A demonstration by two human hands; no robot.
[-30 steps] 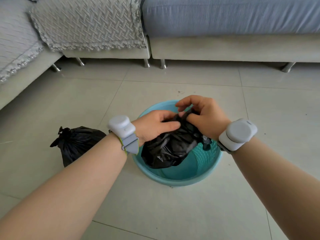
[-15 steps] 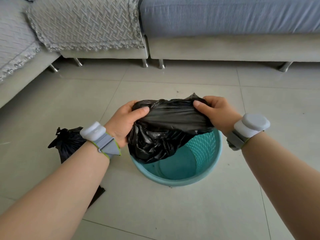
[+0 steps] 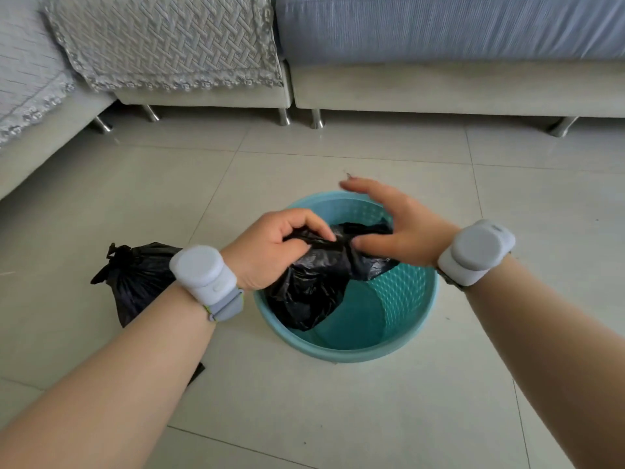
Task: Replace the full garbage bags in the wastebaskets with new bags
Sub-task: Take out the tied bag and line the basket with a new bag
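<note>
A teal round wastebasket (image 3: 402,319) stands on the tiled floor in the middle of the view. A new black garbage bag (image 3: 311,286) hangs crumpled into its left half. My left hand (image 3: 270,252) grips the top of this bag above the basket's left rim. My right hand (image 3: 395,225) hovers over the basket's far side with fingers spread and straight; its thumb lies against the bag's upper edge. A full, tied black garbage bag (image 3: 135,279) sits on the floor to the left, partly hidden behind my left wrist.
A grey sofa (image 3: 439,82) on metal legs runs along the back, and another section with a patterned cover (image 3: 162,42) stands at the left. Pale floor tiles (image 3: 338,418) surround the basket. A dark scrap (image 3: 198,372) peeks out under my left forearm.
The bag was stretched wide between both hands half a second ago. Now it is bunched in my left hand, and my right hand has let go and spread its fingers.
</note>
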